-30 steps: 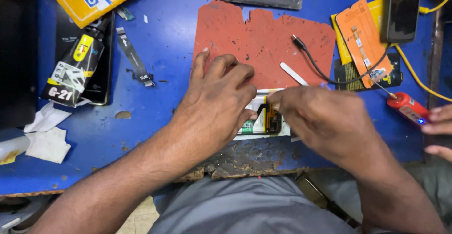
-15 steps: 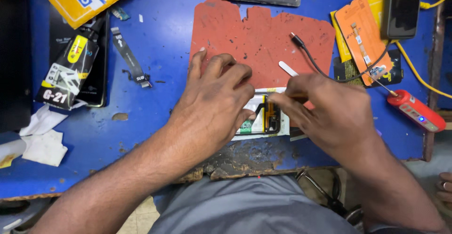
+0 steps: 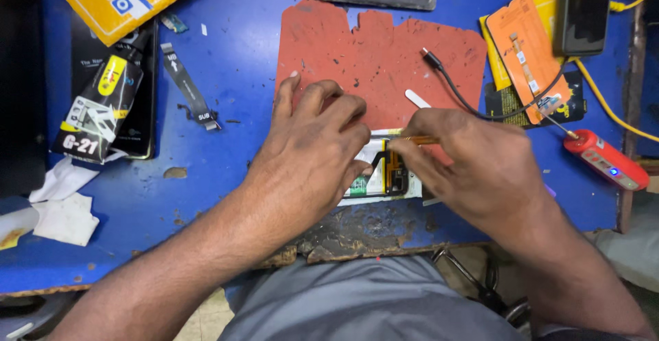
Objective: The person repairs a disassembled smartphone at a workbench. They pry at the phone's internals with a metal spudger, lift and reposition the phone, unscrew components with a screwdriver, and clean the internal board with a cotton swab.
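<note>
The left hand (image 3: 312,159) is pressing flat, fingers spread, on an opened phone (image 3: 386,173) that is lying at the near edge of the red work mat (image 3: 374,52), holding it down rather than gripping it. The right hand (image 3: 473,166) is pinching a thin orange-handled tool (image 3: 419,139), fingers closed around it, and is bringing its tip to the exposed board and flex parts between the two hands. The tool could be slipping off its spot and gouging a ribbon or the board if the pressing hand is letting the phone shift, and the phone is sitting close to the chipped table edge (image 3: 364,228), so a push could be sending it off. The blue tabletop (image 3: 226,73) is crowded: a loose flex cable (image 3: 189,87), a glue tube (image 3: 96,111), crumpled tissue (image 3: 62,207), a black charging cable (image 3: 467,94), a red tool with a lit light (image 3: 605,160) and an orange packet (image 3: 525,46) are lying around.
</note>
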The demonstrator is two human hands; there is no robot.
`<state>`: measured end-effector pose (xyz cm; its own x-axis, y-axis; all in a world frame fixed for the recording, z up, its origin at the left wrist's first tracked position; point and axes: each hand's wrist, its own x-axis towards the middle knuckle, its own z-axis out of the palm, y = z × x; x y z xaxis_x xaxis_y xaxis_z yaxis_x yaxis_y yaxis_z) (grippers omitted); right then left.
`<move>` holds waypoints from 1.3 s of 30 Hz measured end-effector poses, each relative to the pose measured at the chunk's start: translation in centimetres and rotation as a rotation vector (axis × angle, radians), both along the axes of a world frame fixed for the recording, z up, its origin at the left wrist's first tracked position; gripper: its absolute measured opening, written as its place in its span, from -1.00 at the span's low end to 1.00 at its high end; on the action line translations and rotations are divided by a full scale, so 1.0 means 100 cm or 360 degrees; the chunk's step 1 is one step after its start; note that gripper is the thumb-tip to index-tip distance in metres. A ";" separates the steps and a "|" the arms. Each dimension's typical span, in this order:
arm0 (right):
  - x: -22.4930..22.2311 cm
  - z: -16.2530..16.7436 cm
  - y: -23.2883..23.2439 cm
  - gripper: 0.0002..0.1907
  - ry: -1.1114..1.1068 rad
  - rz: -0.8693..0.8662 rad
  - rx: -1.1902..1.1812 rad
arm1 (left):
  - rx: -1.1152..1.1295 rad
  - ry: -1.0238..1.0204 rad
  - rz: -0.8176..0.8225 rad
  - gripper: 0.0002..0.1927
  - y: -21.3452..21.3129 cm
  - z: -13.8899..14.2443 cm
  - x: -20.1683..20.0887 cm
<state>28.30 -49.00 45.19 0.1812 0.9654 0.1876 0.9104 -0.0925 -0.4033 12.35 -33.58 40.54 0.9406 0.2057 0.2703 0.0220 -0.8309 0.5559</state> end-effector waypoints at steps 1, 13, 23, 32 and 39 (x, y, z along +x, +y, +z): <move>-0.001 0.000 0.000 -0.70 0.0131 0.0101 0.0080 | -0.0007 -0.0008 -0.0003 -0.68 0.001 0.000 0.000; 0.014 -0.019 0.036 -0.56 0.1235 -0.0300 0.0478 | -0.0147 -0.0280 0.0224 -0.77 0.015 -0.001 -0.007; 0.022 -0.055 0.072 -0.56 0.1130 -0.0028 0.0521 | -0.0648 -0.0714 0.0660 -0.87 0.032 0.002 -0.013; 0.002 -0.041 0.028 -0.49 0.1656 -0.0372 0.0764 | -0.0500 -0.0636 0.0264 -0.77 0.023 -0.014 -0.004; -0.009 -0.064 0.049 -0.49 0.1538 -0.0278 0.0752 | -0.0372 -0.0625 0.0377 -0.89 0.020 -0.022 -0.003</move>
